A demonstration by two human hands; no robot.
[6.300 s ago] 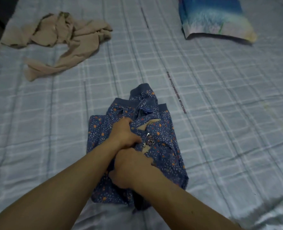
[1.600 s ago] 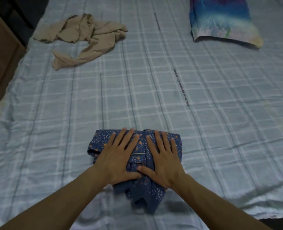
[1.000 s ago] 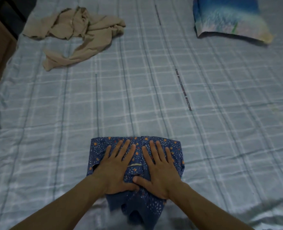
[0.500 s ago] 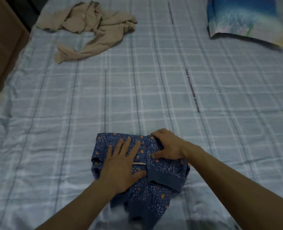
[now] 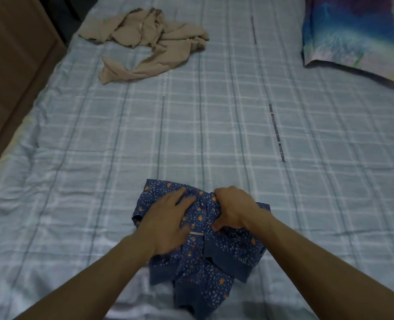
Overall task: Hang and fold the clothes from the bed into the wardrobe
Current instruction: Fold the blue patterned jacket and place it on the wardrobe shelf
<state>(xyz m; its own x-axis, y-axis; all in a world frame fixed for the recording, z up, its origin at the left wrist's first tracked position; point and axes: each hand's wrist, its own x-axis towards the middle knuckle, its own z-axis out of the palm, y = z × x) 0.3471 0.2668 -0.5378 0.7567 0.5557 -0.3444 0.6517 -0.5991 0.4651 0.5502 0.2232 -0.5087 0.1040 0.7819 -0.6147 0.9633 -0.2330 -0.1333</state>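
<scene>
A folded dark blue garment with orange and white specks lies on the bed near its front edge. My left hand rests on its left half, fingers spread and curling into the cloth. My right hand grips a bunched fold at the bundle's top middle, thumb underneath. A ribbed cuff sticks out at the lower right of the bundle. A crumpled beige garment lies at the far left of the bed, well away from both hands.
The bed has a pale blue checked sheet. A blue and purple pillow sits at the far right. Brown wooden furniture runs along the bed's left side.
Both hands lay flat on the blue garment a second ago. My right hand has since turned and closed on a fold at its top. The bundle has bunched up.
</scene>
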